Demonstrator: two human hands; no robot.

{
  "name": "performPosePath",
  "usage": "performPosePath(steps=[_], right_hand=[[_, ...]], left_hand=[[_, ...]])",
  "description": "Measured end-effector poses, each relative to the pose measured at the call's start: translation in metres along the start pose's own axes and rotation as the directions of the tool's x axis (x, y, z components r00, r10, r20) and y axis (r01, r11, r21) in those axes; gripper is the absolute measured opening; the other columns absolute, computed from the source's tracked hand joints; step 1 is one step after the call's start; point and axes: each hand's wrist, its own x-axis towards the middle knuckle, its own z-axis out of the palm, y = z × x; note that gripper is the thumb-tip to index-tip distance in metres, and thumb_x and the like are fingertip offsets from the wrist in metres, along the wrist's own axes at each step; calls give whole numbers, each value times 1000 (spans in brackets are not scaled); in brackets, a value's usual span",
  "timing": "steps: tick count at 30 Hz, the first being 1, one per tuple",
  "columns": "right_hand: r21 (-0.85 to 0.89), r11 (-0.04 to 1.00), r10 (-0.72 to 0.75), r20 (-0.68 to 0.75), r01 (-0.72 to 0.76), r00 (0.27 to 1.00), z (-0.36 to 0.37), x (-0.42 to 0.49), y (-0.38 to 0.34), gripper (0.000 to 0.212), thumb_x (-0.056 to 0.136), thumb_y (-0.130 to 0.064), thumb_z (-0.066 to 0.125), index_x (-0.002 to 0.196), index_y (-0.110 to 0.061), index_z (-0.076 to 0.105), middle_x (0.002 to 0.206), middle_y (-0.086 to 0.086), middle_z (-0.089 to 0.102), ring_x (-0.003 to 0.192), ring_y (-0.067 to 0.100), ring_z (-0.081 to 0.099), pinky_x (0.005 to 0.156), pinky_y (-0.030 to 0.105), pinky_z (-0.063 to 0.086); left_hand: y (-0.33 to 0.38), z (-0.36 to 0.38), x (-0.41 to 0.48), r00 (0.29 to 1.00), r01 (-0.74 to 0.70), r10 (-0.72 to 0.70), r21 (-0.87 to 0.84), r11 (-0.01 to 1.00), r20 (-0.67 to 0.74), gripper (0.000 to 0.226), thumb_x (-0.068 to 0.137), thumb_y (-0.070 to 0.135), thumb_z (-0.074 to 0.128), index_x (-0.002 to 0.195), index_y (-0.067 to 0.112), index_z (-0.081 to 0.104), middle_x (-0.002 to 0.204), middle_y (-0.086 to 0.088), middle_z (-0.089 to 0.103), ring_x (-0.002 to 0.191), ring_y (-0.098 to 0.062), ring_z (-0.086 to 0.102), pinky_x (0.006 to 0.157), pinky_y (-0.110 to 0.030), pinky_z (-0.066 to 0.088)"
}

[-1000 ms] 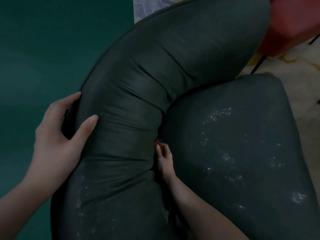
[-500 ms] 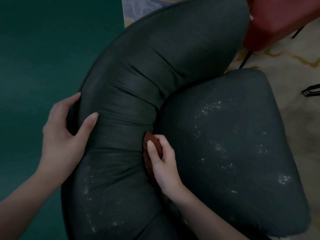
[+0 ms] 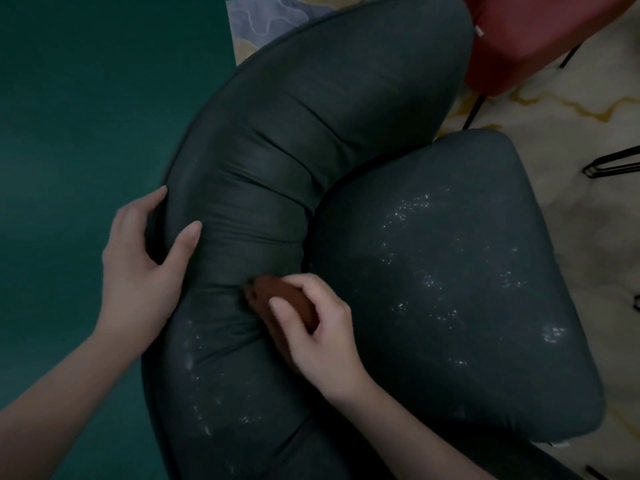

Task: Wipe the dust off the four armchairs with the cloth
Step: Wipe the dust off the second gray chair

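Cloth (image 3: 277,297), bunched and brown, sits near six o'clock in the curled fingers of the right hand (image 3: 322,341), pressed on the armchair (image 3: 311,116) back crease. The left hand (image 3: 138,271) wraps its fingers over the rim (image 3: 194,129) at nine o'clock. Wipe outward with steady pressure (white specks (image 3: 433,282) dot the seat (image 3: 485,341) at three o'clock).

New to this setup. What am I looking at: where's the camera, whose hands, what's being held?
No machine here: a person works bare-handed, and the one view comes from a camera on their head, looking down. The left hand grips the dark armchair by its curved back. The right hand holds a bunched brown cloth, pressed where the back meets the seat cushion. White dust specks lie on the seat and the lower back. A red chair stands beyond, over a patterned rug.
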Motion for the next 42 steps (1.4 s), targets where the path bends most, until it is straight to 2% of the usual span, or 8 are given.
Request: performPosePath(steps=[3,7,17,21,25,30,37,42], right_hand=[[101,940,341,-206,-327,917,-7,6,32,13,97,-28,60,100,-18,67,92,-6,69,88,7,64,81,25,51],[201,817,567,-111,-540,816,-8,15,61,11,98,-27,60,98,-19,68,94,3,72,93,18,66,84,32,54],[111,964,242,-9,-240,970,-10,6,16,9,95,-25,63,94,-18,68,85,-7,69,83,8,64,76,23,51],[278,907,382,-229,-316,895,-3,26,28,13,92,-37,61,97,-26,67,94,6,72,89,25,68,81,44,57],[364,832,530,-297,-418,795,5,62,48,10,97,-26,60,101,-20,68,102,9,71,102,27,66,93,42,54],[450,757,586,-149,-473,796,12,67,47,19,100,-23,56,106,-10,69,105,10,72,95,16,67,83,24,56],[407,803,522,-132,-434,842,7,55,32,17,98,-21,60,102,-9,71,106,16,71,100,25,67,92,36,55],[298,888,406,-156,-349,900,9,49,14,10,96,-22,63,99,-18,72,99,6,73,95,17,67,83,27,54]], left_hand=[[1,0,-1,1000,7,-6,-9,1000,7,63,85,57,60,139,27,48,133,13,48,128,-8,48,110,-32,37],[6,0,-2,1000,3,-3,3,1000,12,56,91,40,63,141,20,48,133,10,47,126,-5,45,108,-24,34],[6,0,-2,1000,1,-1,7,1000,6,54,92,37,64,140,19,48,131,11,46,125,-6,45,107,-23,33],[7,0,-2,1000,2,-2,-8,1000,11,54,92,39,64,140,20,48,131,11,46,125,-5,45,109,-25,33],[8,-1,-2,1000,2,-2,-5,1000,5,58,89,44,62,140,19,49,131,11,46,124,-3,44,107,-18,32],[7,0,-1,1000,-12,12,15,1000,-3,57,90,44,65,139,18,50,129,11,46,121,1,43,105,-14,32],[7,0,0,1000,-22,22,13,1000,-9,57,89,43,64,139,17,50,129,11,47,121,0,44,106,-17,32],[8,0,-1,1000,-19,19,19,1000,-5,54,91,38,62,139,17,50,130,10,47,121,2,43,103,-6,29]])
